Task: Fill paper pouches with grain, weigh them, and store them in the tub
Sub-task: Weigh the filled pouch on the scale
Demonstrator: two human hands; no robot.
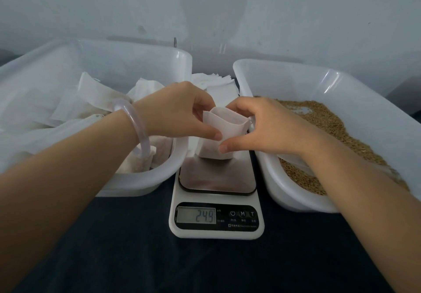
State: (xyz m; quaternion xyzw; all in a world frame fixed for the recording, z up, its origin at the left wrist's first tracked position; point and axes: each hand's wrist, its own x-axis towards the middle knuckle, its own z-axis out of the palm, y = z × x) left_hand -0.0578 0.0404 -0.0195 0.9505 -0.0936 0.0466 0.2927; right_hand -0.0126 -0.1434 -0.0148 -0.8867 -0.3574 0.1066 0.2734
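Observation:
A white paper pouch stands upright on the steel platform of a digital scale, its mouth held open. My left hand pinches the pouch's left rim and my right hand pinches its right rim. The display reads 24.9. On the right, a white tub holds brown grain. On the left, a second white tub holds several filled and loose pouches.
A stack of flat empty pouches lies behind the scale, between the tubs. Everything rests on a dark cloth surface in front of a pale wall. A translucent scoop edge shows in the grain under my right wrist.

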